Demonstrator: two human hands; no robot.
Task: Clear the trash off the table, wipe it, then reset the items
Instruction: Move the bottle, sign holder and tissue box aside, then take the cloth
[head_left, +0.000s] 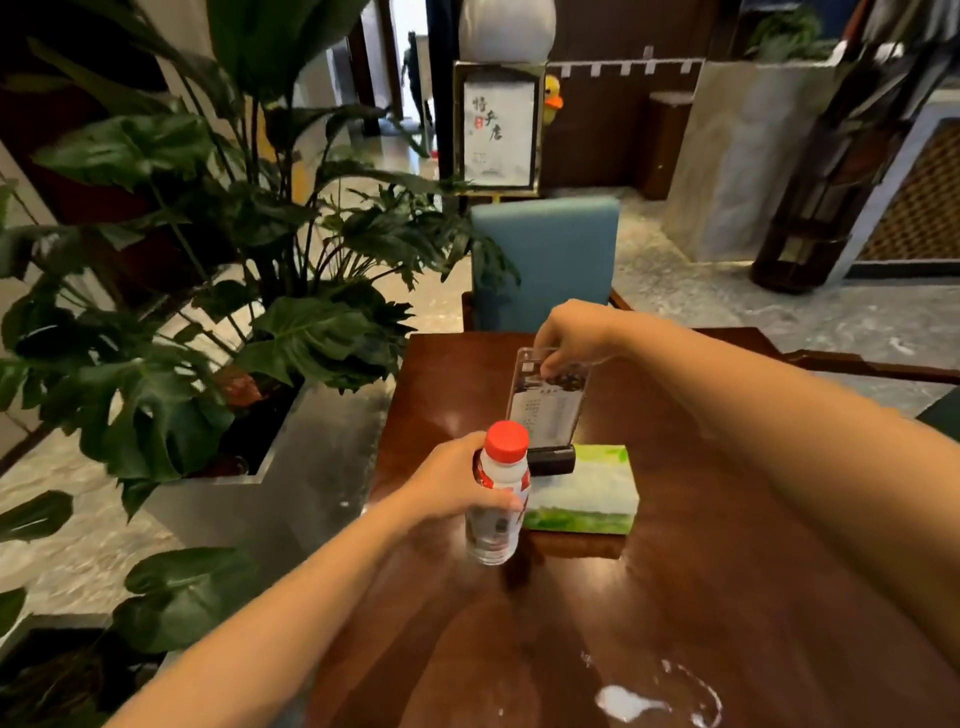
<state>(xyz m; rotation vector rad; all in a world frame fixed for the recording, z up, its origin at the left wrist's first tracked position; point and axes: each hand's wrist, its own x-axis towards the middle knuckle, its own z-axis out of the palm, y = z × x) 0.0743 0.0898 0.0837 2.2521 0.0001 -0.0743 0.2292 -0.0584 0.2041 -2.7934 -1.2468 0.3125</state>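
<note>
Centrally, the left hand (452, 488) has its fingers and thumb curled round the upper body of a clear plastic bottle (496, 506) with a red cap and a red-and-white label. The bottle leans slightly and its base is at the table (727, 571), though I cannot tell whether it stands on the wood or is just off it, nor how much liquid is inside. Farther back, the right hand (571, 332) reaches over from the right and pinches the top edge of a clear acrylic sign stand (548, 405), which holds a printed card and ends in a black base. That base shows against the far left corner of a green-and-white tissue box (587, 493); whether it rests on the box or is held above it cannot be told. The tissue box lies flat on the table just right of the bottle, close to it. The table is dark, glossy wood, and near its front edge lies a white spill (626, 702) with thin smears curving to its right, well apart from the bottle and box. Left of the table stands a metal planter (291, 467) filled with broad-leaved green plants (311, 338), some leaves reaching to the table's far left corner. A chair (545, 260) with a blue back sits at the far side. Behind it are a framed sign (498, 130) with brush lettering and a yellow toy duck (551, 98), on a pale marbled floor (727, 301).
</note>
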